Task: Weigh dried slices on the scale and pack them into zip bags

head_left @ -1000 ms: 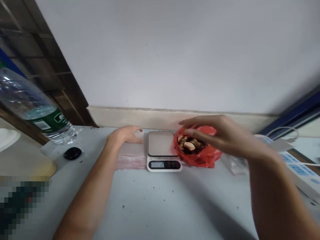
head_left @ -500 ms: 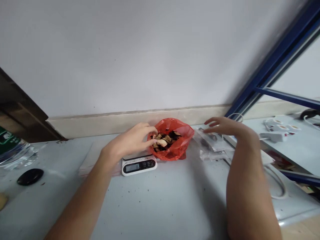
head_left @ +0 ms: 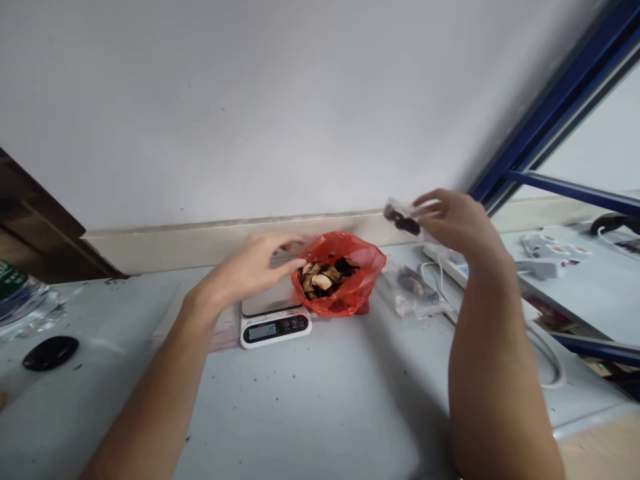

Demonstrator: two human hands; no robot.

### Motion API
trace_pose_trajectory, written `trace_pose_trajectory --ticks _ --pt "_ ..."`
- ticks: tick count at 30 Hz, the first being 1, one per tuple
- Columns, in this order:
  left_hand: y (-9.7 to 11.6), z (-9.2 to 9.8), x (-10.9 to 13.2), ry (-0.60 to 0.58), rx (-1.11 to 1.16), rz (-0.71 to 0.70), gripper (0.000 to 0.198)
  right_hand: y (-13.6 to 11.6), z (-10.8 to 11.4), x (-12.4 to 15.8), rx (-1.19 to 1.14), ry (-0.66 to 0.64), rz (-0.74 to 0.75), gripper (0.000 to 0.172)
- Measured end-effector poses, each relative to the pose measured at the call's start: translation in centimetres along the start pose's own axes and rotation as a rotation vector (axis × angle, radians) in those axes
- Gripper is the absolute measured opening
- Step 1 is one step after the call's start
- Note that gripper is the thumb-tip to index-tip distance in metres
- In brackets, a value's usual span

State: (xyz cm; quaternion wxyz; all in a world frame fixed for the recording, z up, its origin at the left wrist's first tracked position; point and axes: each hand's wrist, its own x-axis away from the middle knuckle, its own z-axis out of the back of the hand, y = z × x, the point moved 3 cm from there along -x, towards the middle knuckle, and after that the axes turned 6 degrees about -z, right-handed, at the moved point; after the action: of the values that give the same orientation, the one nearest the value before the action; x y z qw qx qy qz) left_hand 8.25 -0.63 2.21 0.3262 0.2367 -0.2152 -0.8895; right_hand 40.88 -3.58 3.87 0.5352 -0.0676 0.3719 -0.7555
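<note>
1. The left hand (head_left: 245,273) is over a small white digital scale (head_left: 277,327), its thumb and fingers apart; whether the thumb touches the bag beside it is unclear.
2. That red plastic bag (head_left: 363,270) sits open on the pale tabletop (head_left: 300,413), against the scale's right side, with brown and cream dried pieces (head_left: 323,282) inside.
3. The right hand (head_left: 453,220) holds a small clear packet (head_left: 401,217) with dark contents, fingers pinched on its edge, raised to the right of the red bag.
4. Below it, more clear packets (head_left: 415,290) lie near a white power strip (head_left: 453,262).
5. At far left, a black oval object (head_left: 51,353) lies near a bottle (head_left: 23,300).
</note>
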Motion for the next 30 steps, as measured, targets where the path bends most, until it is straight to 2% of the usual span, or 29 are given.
trace_pose_trajectory --ticks 2,5,8,10,11,14,16,17,19,21,24,27,30 --pt "-0.1 0.7 0.2 0.126 0.066 0.028 0.058 -3.7 0.0 1.4 -0.21 -0.07 0.072 0.03" --pt "0.4 1.6 0.6 0.288 0.185 -0.052 0.067 -8.4 -1.6 3.6 -0.43 -0.326 0.222 0.035" --pt "1.3 2.1 1.0 0.299 0.294 -0.154 0.039 -10.6 -4.0 4.9 -0.57 -0.579 0.254 0.04" --pt "1.5 2.5 1.3 0.284 0.336 -0.14 0.021 -10.8 -5.3 5.2 -0.629 -0.667 0.22 0.039" --pt "1.3 2.7 1.4 0.3 0.342 -0.118 0.018 -10.7 -5.7 5.2 -0.644 -0.686 0.192 0.038" --pt "0.2 3.4 1.6 0.428 0.307 -0.036 0.014 -10.1 -6.2 5.0 -0.637 -0.708 0.102 0.047" --pt "-0.8 3.6 1.6 0.519 0.277 0.021 0.013 -9.8 -6.3 4.9 -0.601 -0.785 0.104 0.059" --pt "-1.2 3.6 1.6 0.555 0.267 0.044 0.012 -9.8 -6.3 4.9 -0.568 -0.845 0.132 0.059" --pt "-2.0 3.6 1.5 0.622 0.271 0.069 0.012 -9.9 -6.4 4.9 -0.47 -0.959 0.206 0.046" --pt "-2.6 3.7 1.6 0.683 0.307 0.09 0.012 -9.9 -6.8 4.7 -0.391 -1.014 0.234 0.035" --pt "-3.6 3.8 1.7 0.679 0.302 0.188 0.012 -9.9 -7.9 4.6 -0.402 -1.032 0.196 0.033" --pt "-4.1 4.1 2.2 0.674 0.077 0.292 0.026 -9.9 -9.3 4.7 -0.45 -1.004 0.172 0.035" --pt "-3.7 4.2 2.5 0.64 -0.069 0.267 0.034 -10.2 -10.6 4.9 -0.459 -0.954 0.191 0.037"
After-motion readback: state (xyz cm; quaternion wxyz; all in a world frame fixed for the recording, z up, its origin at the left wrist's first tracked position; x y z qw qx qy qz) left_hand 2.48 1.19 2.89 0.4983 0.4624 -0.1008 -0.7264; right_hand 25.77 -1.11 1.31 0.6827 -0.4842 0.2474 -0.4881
